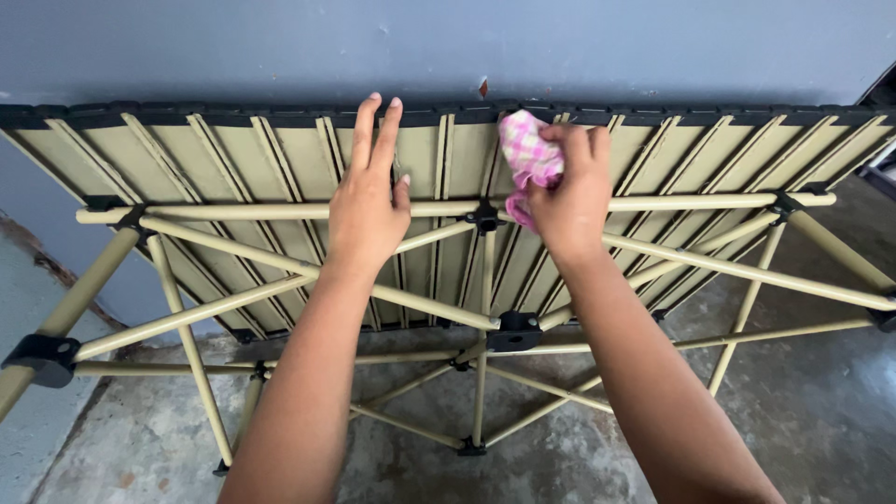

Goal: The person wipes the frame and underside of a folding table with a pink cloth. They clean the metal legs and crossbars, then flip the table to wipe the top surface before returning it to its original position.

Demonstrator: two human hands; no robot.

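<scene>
Pink checked cloth (528, 159) is clamped in the right hand (569, 191) against the slatted panel (299, 159), just right of the left hand (366, 210), laid flat, fingers extended; slats run upward.

Crossed frame rods (280, 308) bar the slatted tabletop (280, 159); gaps between stay open.

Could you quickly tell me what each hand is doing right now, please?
Left hand: open, flat on the slatted table top.
Right hand: closed on a pink checked cloth, pressed to the slats.
</scene>
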